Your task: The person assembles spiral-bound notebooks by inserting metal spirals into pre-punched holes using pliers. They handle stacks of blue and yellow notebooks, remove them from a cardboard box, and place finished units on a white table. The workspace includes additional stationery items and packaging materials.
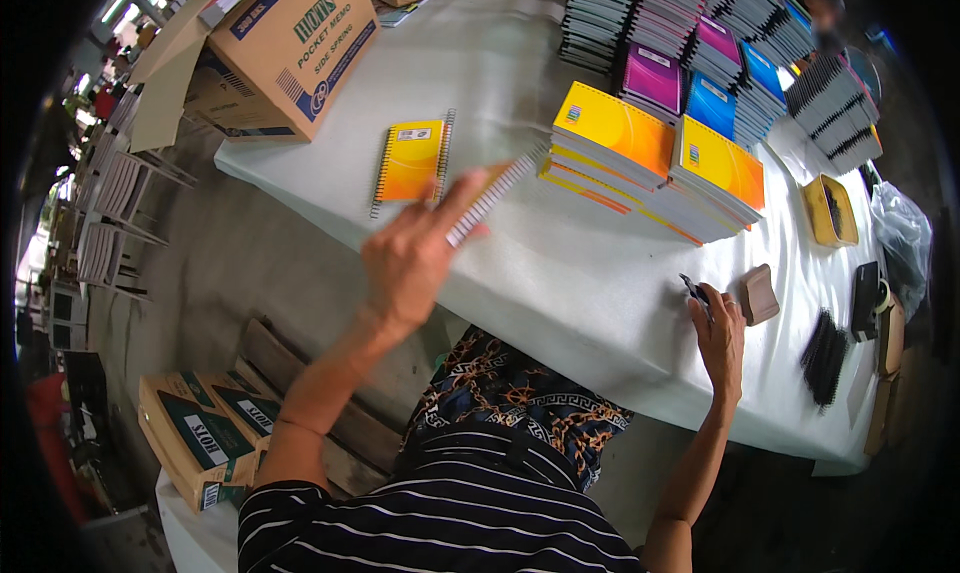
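My left hand [408, 263] is raised over the near table edge, its fingers closed on a spiral notebook [492, 198] held tilted and slightly blurred. Just beyond it, a yellow-orange spiral notebook [412, 161] lies flat, with coil showing along both its sides. On the right, my right hand [722, 338] rests low by the tabletop, wrapped around a small dark tool [692, 289] that looks like pliers; its handles are mostly hidden by the fingers. A brown block [760, 294] sits close beside that hand.
Stacked yellow notebooks [612, 131] stand mid-table, with purple [652, 77] and blue [711, 103] stacks behind. A large carton [290, 58] occupies the far left. Rightward are a yellow container [830, 211], loose black coils [825, 358] and a plastic bag [900, 228]. Boxes [205, 428] sit lower left.
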A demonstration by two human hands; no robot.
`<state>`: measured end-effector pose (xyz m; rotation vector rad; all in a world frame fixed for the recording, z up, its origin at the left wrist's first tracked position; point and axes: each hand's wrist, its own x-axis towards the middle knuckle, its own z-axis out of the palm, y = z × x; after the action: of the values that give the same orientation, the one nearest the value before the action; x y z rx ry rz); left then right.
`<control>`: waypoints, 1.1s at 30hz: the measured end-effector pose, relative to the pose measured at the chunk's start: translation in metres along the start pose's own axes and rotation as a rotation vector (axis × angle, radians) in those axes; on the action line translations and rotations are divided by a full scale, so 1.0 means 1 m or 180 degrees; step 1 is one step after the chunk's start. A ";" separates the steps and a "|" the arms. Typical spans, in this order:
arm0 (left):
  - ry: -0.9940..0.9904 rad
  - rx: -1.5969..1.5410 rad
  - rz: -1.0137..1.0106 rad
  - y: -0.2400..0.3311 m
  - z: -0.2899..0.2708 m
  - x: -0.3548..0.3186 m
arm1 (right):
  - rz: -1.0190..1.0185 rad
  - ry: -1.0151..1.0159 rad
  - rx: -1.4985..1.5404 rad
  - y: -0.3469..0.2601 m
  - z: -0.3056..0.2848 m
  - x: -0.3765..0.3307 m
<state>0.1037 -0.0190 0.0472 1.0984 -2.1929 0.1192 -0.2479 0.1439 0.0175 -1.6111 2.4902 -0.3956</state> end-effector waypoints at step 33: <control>-0.2526 -0.5818 -0.2539 0.002 0.075 0.038 | -0.2675 0.1975 -0.0463 -0.147 0.022 0.127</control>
<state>0.0466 -0.0706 0.0129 0.6615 -1.1283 -2.3657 -0.1664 -0.0316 0.0429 -2.9257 2.0444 -0.9403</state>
